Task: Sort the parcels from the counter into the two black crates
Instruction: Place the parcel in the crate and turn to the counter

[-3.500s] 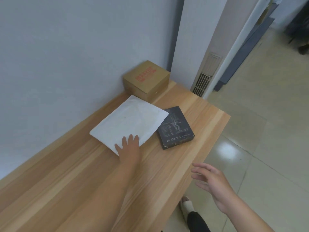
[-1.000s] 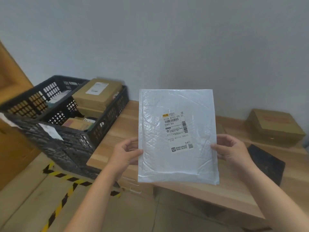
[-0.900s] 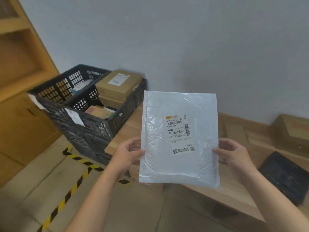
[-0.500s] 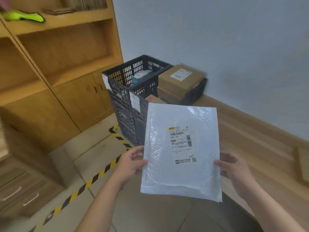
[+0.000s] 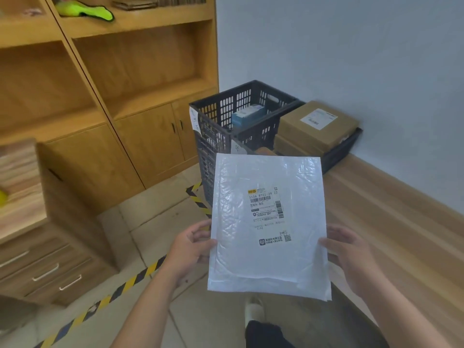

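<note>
A white padded mailer (image 5: 268,227) with a printed label is held upright in front of me. My left hand (image 5: 190,249) grips its left edge and my right hand (image 5: 349,254) grips its right edge. Behind it stand two black crates side by side at the end of the wooden counter (image 5: 391,222). The left crate (image 5: 221,116) holds a blue box (image 5: 247,115). The right crate (image 5: 344,149) is filled with brown cardboard boxes (image 5: 316,124), the top one bearing a white label. The mailer hides the lower front of both crates.
A wooden shelf unit with cupboard doors (image 5: 140,101) lines the left wall, and a drawer cabinet (image 5: 37,247) stands at the near left. Yellow-black tape (image 5: 140,275) crosses the tiled floor. My shoe (image 5: 253,310) shows below the mailer.
The mailer was lifted off the counter and turned label-up into both hands. My view has swung left from the counter's far end toward the crates and shelves, which now look closer.
</note>
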